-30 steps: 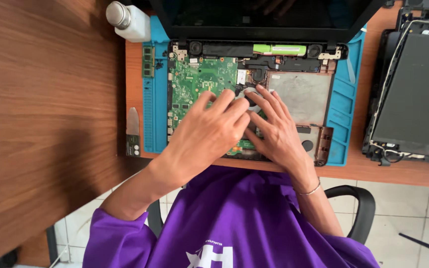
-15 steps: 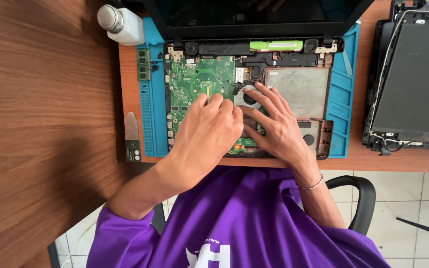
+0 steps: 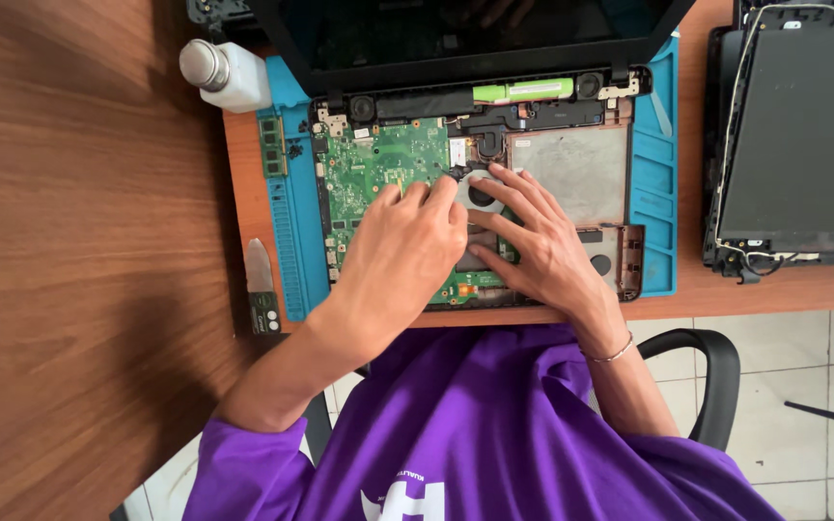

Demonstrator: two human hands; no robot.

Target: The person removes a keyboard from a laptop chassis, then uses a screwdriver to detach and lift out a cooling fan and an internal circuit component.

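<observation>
On the blue rubber work mat (image 3: 293,241) lies the opened black laptop base (image 3: 571,174) with its green circuit board (image 3: 378,169). Both the left hand (image 3: 403,256) and the right hand (image 3: 542,251) press flat on the board near the round fan (image 3: 480,193), fingers spread, gripping nothing.

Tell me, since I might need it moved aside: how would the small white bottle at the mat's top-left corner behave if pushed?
The white bottle seems to lie on its side, so it would probably roll. It looks like small plastic, likely light. Its metal cap may make it curve as it rolls.
</observation>
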